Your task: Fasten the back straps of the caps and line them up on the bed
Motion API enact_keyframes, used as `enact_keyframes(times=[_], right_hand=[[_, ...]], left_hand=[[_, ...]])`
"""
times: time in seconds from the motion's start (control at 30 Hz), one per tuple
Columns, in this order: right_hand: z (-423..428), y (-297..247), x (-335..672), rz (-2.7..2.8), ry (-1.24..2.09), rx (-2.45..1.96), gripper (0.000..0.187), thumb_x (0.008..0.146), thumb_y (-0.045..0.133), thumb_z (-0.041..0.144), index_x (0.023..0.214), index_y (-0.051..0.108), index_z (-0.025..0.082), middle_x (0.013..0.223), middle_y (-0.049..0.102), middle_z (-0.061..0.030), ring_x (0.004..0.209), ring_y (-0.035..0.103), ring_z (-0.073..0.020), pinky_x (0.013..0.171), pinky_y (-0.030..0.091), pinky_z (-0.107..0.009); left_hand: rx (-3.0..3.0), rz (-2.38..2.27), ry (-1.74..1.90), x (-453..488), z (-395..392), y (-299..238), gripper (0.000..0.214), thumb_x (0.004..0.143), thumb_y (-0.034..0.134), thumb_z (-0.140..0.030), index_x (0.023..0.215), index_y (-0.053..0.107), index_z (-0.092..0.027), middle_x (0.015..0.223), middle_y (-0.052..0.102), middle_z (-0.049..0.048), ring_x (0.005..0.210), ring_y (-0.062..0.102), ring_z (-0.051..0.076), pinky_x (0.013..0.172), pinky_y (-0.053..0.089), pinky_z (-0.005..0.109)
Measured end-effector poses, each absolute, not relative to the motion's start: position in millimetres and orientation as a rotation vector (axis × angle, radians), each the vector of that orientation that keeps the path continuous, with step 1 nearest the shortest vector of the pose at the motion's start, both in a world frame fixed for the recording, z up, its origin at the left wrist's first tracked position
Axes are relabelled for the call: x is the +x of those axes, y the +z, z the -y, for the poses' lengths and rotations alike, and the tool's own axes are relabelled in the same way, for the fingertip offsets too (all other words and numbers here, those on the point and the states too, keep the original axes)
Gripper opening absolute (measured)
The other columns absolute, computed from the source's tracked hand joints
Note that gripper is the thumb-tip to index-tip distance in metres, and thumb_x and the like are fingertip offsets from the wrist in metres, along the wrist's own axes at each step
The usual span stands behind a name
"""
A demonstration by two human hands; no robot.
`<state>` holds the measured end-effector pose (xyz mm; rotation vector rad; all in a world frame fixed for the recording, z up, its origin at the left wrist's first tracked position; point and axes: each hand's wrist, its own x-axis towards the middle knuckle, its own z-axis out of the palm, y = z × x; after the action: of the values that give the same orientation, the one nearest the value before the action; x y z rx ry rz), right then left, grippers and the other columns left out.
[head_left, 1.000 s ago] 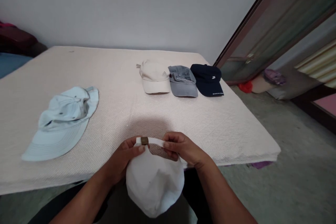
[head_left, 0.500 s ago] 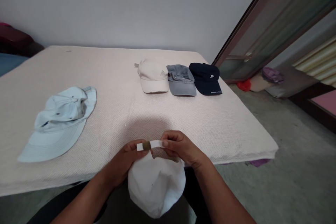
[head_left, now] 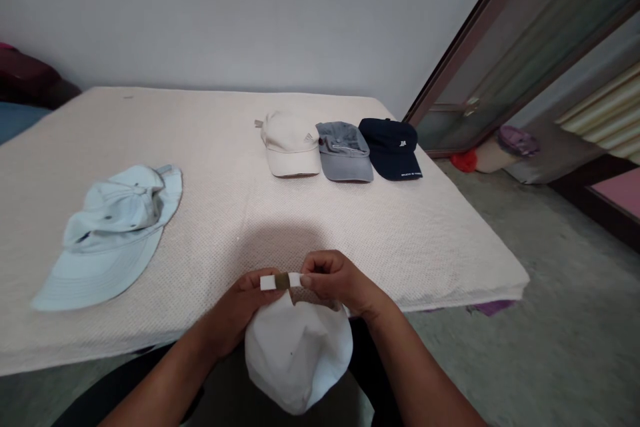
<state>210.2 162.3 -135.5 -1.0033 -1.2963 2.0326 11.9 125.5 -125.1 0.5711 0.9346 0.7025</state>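
Note:
A white cap (head_left: 299, 353) hangs at the near edge of the bed, its back strap (head_left: 269, 282) turned up toward me. The strap runs through a brownish buckle (head_left: 283, 281). My left hand (head_left: 243, 300) is closed on the strap by the buckle, thumb and fingers pinching it from the left. On the other side, my right hand (head_left: 334, 278) pinches the strap between thumb and forefinger, close to the buckle. The cap's brim is hidden from view.
A pale blue cap (head_left: 117, 227) lies on the left of the white-covered bed (head_left: 215, 147). Toward the back sit a cream cap (head_left: 290, 140), a grey cap (head_left: 346, 152) and a navy cap (head_left: 390, 147), side by side. A wall (head_left: 240, 20) stands behind.
My right hand has shifted left along the strap, closer to the buckle. Less strap shows between the buckle and my right fingers. My left hand stays nearly in place.

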Motion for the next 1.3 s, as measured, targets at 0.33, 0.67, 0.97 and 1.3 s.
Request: enact_keyframes(times=[0.33, 0.67, 0.97, 1.3], right_hand=[[-162.9, -137.8, 205.9, 1.303, 2.105, -1.027, 0.022, 0.074, 0.069, 0.034, 0.071, 0.058, 0.016, 0.048, 0.045, 0.0074, 0.040, 0.034, -0.0042, 0.038, 0.024, -0.017], [-161.3, -135.8, 202.2, 1.201, 2.186, -0.905, 0.021, 0.075, 0.069, 0.034, 0.077, 0.059, 0.016, 0.049, 0.045, 0.0081, 0.040, 0.033, -0.0037, 0.039, 0.022, -0.018], [-160.7, -137.0, 195.9, 1.163, 2.232, -0.779, 0.028, 0.074, 0.070, 0.030, 0.097, 0.059, 0.018, 0.050, 0.041, 0.0105, 0.040, 0.031, -0.0038, 0.042, 0.026, -0.019], [-161.0, -140.6, 195.4, 1.186, 2.208, -0.894, 0.024, 0.073, 0.070, 0.029, 0.092, 0.060, 0.018, 0.050, 0.040, 0.0100, 0.041, 0.033, -0.0039, 0.043, 0.026, -0.019]], left_hand=[[0.593, -0.943, 0.668, 12.3, -124.8, -125.6, 0.016, 0.074, 0.068, -0.031, 0.070, 0.062, -0.017, 0.058, 0.057, -0.0040, 0.048, 0.046, 0.008, 0.049, 0.031, 0.020], [0.703, -1.081, 0.665, 13.9, -123.9, -125.0, 0.016, 0.070, 0.071, -0.030, 0.068, 0.061, -0.019, 0.060, 0.057, -0.0045, 0.053, 0.047, 0.010, 0.053, 0.032, 0.022], [0.691, -1.071, 0.668, 15.1, -123.6, -126.7, 0.017, 0.067, 0.073, -0.031, 0.076, 0.069, -0.018, 0.068, 0.067, 0.0007, 0.061, 0.055, 0.014, 0.058, 0.038, 0.023], [0.749, -0.970, 0.671, 11.4, -120.7, -137.8, 0.012, 0.073, 0.067, -0.025, 0.082, 0.068, -0.017, 0.071, 0.065, 0.0003, 0.062, 0.055, 0.012, 0.059, 0.038, 0.023]])
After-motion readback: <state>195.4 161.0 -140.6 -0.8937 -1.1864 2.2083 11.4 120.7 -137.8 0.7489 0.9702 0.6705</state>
